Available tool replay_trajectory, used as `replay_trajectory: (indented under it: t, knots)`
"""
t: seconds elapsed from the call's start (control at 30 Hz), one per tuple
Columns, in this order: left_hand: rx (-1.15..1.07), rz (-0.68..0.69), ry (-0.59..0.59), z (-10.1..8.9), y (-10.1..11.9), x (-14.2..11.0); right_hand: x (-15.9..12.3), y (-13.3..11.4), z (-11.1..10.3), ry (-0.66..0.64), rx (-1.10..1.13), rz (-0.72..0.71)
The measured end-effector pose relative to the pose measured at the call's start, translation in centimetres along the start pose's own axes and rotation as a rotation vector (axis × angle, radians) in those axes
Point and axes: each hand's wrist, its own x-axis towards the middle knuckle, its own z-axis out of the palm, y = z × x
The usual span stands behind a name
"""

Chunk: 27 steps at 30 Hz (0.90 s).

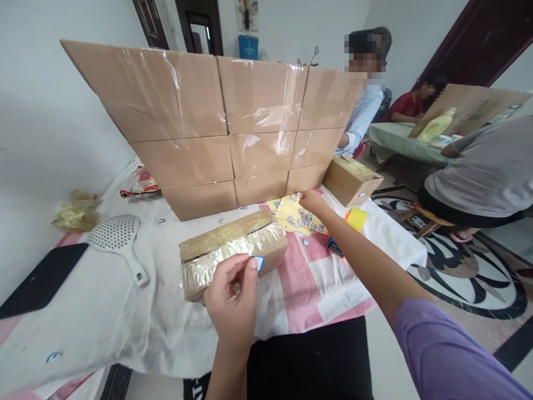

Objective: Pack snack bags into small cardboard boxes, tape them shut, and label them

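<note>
Between the thumb and fingers of my left hand is a small white card with a blue edge. It is held just in front of a long cardboard box sealed with shiny tape. My right hand reaches far forward over yellow paper scattered with many small printed squares. Its fingers are curled close together, and whatever they may pinch is too small to make out. One loose small square lies on the cloth near the paper.
A tall wall of taped cardboard stands across the table's back. Another box and a yellow tape roll are at right. A grey perforated ladle and black flat pad lie left. Other people sit beyond, right.
</note>
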Motion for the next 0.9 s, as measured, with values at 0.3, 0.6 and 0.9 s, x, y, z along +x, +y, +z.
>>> replay_trajectory:
  t: [0.3, 0.6, 0.9]
  knots:
    - [0.049, 0.007, -0.015, 0.2, 0.1, 0.4, -16.9, -0.2, -1.8, 0.068, 0.976, -0.534]
    - [-0.142, 0.054, -0.135, 1.1, 1.6, -1.4, -23.8, -5.0, 1.5, -0.054, 1.440, -0.583]
    - [-0.169, 0.158, -0.228, 2.1, 1.9, -2.3, -24.0, -3.2, 3.5, 0.123, 1.487, -0.748]
